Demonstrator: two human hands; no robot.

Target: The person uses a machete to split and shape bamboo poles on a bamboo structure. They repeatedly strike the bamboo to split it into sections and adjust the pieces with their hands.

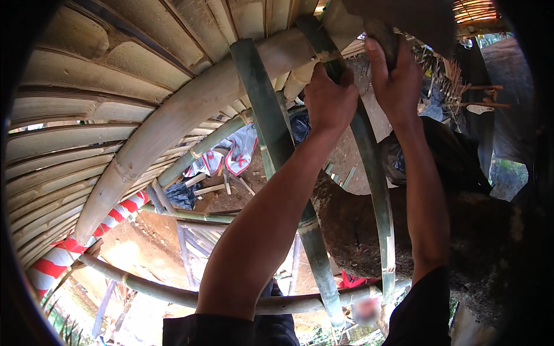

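Observation:
My left hand [330,99] is closed around a long green split-bamboo strip [369,155], just below its upper end beside a thick bamboo beam [190,98]. To its right, my raised right hand [398,86] grips a dark, rounded, stone-like piece [382,45], with the thumb along its left side. The far end of that piece merges into shadow, so its full shape is hidden. A second, wider green bamboo strip [262,106] crosses the beam left of my hands. It passes behind my left forearm and comes out lower down.
Slatted bamboo roofing [75,115] fills the upper left. A bamboo pole [156,288] crosses low, near a post wrapped in red and white [63,254]. A dark, rough trunk-like mass [461,230] lies at right. Below are bamboo offcuts, a white cloth [239,144] and black plastic [179,195].

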